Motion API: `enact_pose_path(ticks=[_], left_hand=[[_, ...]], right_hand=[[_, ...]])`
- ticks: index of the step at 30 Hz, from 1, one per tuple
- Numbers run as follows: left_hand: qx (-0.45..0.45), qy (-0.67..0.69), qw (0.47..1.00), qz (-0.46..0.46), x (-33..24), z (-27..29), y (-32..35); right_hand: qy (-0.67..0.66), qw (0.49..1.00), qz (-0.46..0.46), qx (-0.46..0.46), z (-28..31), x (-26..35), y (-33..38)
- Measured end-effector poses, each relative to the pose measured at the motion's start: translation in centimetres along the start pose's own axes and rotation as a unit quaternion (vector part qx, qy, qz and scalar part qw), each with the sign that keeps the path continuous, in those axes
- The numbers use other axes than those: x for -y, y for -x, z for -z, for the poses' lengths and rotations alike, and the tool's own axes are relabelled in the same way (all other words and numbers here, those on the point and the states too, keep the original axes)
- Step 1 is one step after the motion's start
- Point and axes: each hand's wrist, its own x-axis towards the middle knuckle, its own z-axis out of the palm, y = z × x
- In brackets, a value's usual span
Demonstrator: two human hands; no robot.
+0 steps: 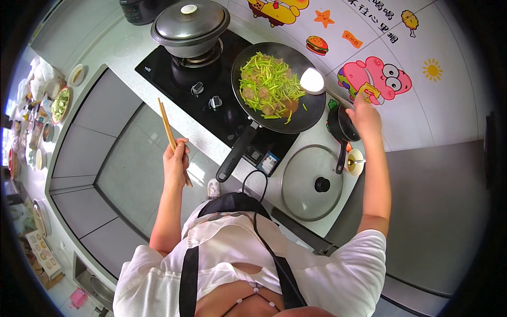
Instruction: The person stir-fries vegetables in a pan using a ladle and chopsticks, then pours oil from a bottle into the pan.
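Steel ladle [312, 81], its bowl heaped with white powder, hangs over the right rim of the black wok [280, 87] of green stalks and meat; its long handle slants right and near to the right hand [364, 117], whose grip is closed on it. Left hand [176, 161] pinches wooden chopsticks [174, 140] (angled far-left) off the bench [208, 138], well apart

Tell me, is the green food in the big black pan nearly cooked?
Done: cut green stalks and meat pieces already sit in the black wok, glass lid off. In hand: right hand holds a ladle of white powder over it; left hand grips wooden chopsticks. Left: tipping, stirring.
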Motion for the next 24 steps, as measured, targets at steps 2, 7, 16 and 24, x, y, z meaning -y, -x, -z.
enact_pose_path(ticks=[2,7,16,24], left_hand=[[-0.005,-0.001,1.0,-0.003,-0.1,0.2,0.1],[-0.009,-0.007,1.0,0.0,-0.1,0.3,0.4],[0.008,-0.005,1.0,0.002,-0.3,-0.2,0.1],[0.029,-0.01,1.0,-0.004,-0.3,-0.5,-0.2]], right_hand=[[-0.046,0.999,0.01,-0.003,-2.3,0.1,-0.5],[-0.282,0.958,0.003,0.045,-9.4,1.7,-1.3],[-0.488,0.833,-0.105,0.238,-8.2,2.3,2.3],[-0.133,0.991,-0.021,0.004,1.0,3.6,4.1]])
